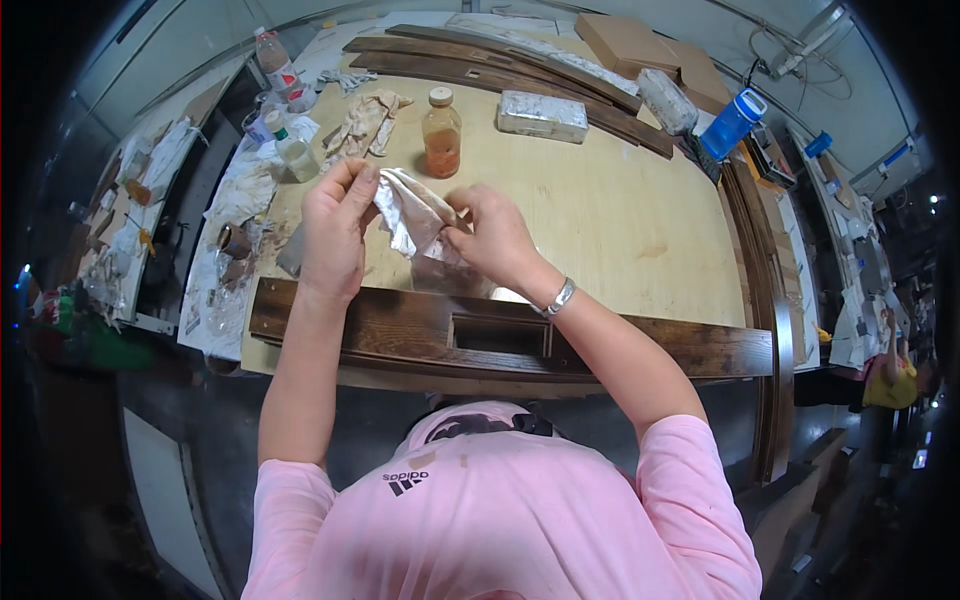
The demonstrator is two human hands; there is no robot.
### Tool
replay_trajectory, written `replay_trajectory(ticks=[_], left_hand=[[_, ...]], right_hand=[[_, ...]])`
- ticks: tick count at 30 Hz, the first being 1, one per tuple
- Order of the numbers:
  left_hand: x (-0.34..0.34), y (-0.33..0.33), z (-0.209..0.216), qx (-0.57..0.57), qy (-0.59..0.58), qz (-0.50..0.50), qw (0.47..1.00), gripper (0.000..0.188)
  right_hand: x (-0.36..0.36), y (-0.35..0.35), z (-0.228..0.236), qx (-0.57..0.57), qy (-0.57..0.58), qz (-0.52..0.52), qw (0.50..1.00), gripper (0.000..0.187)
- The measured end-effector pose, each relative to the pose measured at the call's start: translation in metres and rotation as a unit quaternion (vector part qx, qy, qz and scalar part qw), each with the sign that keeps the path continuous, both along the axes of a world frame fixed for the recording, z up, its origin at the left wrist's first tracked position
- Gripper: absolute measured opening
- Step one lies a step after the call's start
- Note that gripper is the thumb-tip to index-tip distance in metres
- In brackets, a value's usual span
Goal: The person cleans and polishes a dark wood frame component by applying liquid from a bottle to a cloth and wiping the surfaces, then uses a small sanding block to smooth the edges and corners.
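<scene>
A white, stained rag [408, 214] is stretched between my two hands above the table. My left hand [338, 225] pinches its upper left part between thumb and fingers. On the other side, the fingers of my right hand [492, 236] are closed on the rag's right edge. Below it, partly hidden, is a pale shiny container or sheet whose kind I cannot make out. A dark brown wooden board [395, 328] with a rectangular cutout lies along the near table edge, under my forearms. Just beyond the rag stands a clear bottle [441, 140] with orange-brown liquid.
A crumpled beige rag [368, 122] lies left of the bottle. Beyond it are a wrapped white block [542, 117], long dark boards [500, 75] and a blue jug [733, 122]. Bottles and a brown can [235, 241] crowd the left side. More dark boards [762, 250] run along the right.
</scene>
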State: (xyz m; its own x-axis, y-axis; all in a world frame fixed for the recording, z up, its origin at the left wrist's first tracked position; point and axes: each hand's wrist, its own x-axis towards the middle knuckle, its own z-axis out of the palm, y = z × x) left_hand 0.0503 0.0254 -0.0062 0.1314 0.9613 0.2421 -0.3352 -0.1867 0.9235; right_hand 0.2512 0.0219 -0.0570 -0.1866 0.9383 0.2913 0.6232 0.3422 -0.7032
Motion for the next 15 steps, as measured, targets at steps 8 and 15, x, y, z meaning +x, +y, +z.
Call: replay_trajectory(ticks=[8,15], left_hand=[[-0.045,0.035,-0.021,0.146,0.325,0.113,0.928,0.051],[-0.026,0.016,-0.038,-0.007,0.155,-0.088,0.984,0.059]], right_hand=[[0.005,0.026,-0.002,-0.328,0.407,0.097,0.847,0.017],[-0.029,0.044,0.022,-0.347,0.502,0.165,0.775,0.019]])
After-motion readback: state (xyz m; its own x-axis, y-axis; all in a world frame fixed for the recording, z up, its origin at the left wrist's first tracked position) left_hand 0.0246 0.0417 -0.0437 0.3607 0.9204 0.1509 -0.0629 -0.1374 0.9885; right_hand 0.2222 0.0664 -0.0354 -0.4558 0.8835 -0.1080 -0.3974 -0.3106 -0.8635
